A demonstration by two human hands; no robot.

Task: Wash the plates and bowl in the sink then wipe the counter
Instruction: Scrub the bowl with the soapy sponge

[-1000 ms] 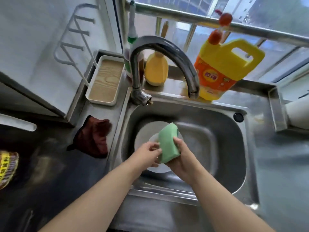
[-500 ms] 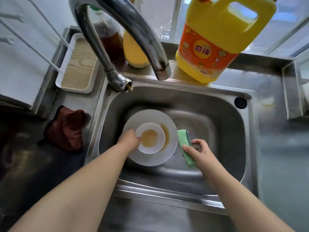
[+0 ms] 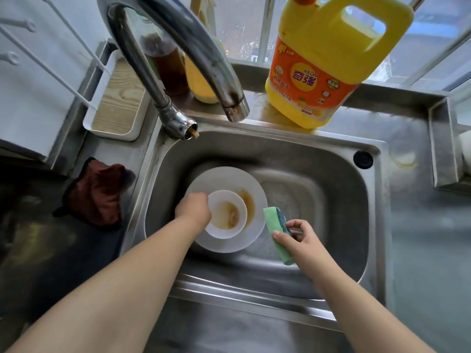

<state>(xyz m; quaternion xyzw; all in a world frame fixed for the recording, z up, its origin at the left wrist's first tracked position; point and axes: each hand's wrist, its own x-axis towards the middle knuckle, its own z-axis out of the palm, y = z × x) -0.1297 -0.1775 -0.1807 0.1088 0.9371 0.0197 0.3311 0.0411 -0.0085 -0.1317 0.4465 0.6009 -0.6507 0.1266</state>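
Note:
A white plate [image 3: 224, 178] smeared with brown sauce lies on the floor of the steel sink [image 3: 331, 200]. On it sits a smaller white bowl [image 3: 228, 215], also stained brown inside. My left hand [image 3: 192, 210] grips the bowl's left rim. My right hand [image 3: 299, 238] pinches a green sponge [image 3: 274, 225] with a blue scouring side, held upright just right of the plate. A dark red cloth [image 3: 98, 192] lies crumpled on the counter [image 3: 420, 225] left of the sink.
The curved tap [image 3: 193, 47] arches over the sink's back edge. A yellow detergent jug [image 3: 323, 59] stands behind the sink, with a brown bottle [image 3: 165, 62] and a yellow bottle beside the tap. A white tray [image 3: 117, 103] sits at the back left.
My head has moved closer to the sink. My hands have separated: the left took hold of the bowl's rim, and the right carried the sponge to the right of the plate.

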